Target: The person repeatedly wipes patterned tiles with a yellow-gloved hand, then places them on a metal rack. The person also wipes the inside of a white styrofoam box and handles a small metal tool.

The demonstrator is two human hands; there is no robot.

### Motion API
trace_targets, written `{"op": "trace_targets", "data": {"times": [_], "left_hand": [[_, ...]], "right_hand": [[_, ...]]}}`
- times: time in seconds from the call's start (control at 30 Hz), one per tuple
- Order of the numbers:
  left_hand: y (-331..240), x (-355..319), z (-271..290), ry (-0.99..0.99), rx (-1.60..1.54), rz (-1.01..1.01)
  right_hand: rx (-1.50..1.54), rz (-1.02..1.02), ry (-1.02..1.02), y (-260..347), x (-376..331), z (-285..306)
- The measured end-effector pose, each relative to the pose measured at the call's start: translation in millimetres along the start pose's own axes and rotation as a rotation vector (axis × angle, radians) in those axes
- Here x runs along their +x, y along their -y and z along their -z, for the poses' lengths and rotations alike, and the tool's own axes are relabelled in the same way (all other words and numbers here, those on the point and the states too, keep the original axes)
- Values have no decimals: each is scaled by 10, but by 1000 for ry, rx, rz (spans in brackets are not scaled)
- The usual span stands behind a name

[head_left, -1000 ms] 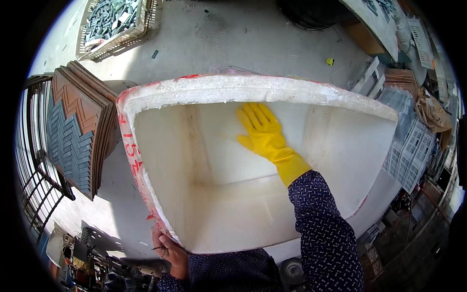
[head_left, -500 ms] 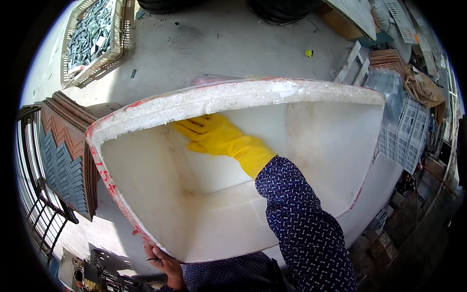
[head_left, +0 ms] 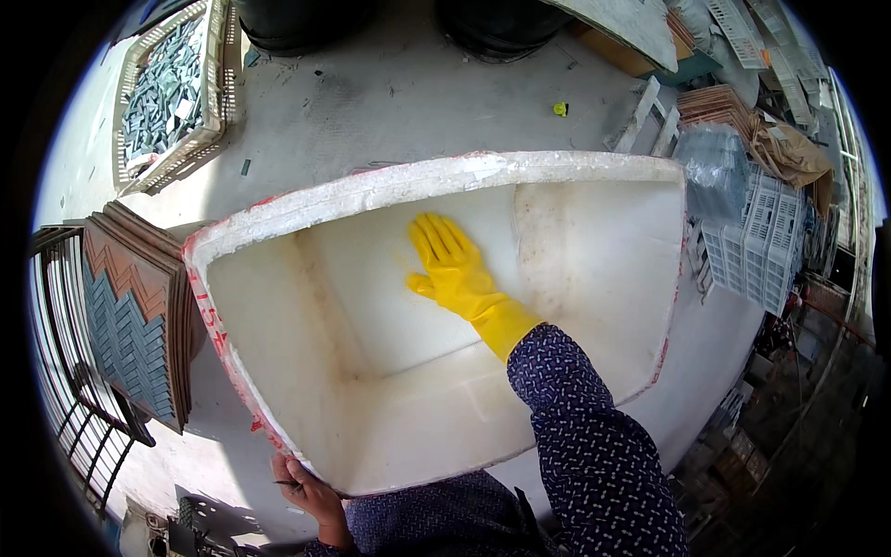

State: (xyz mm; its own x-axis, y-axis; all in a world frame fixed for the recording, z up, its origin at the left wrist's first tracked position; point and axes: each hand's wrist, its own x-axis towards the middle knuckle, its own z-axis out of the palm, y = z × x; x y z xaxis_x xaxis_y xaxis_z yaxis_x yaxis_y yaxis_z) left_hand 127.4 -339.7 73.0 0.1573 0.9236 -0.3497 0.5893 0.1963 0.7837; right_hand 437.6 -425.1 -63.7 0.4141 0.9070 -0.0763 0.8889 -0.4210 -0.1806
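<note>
—What's closest?
—The bare left hand (head_left: 316,499), clamped on the lower left corner of the white foam box (head_left: 371,197), which is tilted, its mouth facing the person's torso (head_left: 427,515).
—And the right hand (head_left: 453,271)?
—Deeper inside the box, in a yellow rubber glove (head_left: 506,325), grasping nothing: palm laid on the inner wall, fingers close together, thumb apart.
—Beyond that?
—Herringbone tile panels (head_left: 130,325) on the left, then a slatted plastic crate (head_left: 176,153) of tile pieces (head_left: 165,93); farther, black round containers (head_left: 497,26).
</note>
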Motion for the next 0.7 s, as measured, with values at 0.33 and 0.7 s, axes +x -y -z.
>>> {"op": "trace_targets", "data": {"times": [0.33, 0.7], "left_hand": [[13, 27, -22, 25, 29, -18], [28, 58, 65, 99, 34, -4]], "right_hand": [[-216, -560, -272, -309, -81, -346], [331, 535, -19, 341, 209, -309]]}}
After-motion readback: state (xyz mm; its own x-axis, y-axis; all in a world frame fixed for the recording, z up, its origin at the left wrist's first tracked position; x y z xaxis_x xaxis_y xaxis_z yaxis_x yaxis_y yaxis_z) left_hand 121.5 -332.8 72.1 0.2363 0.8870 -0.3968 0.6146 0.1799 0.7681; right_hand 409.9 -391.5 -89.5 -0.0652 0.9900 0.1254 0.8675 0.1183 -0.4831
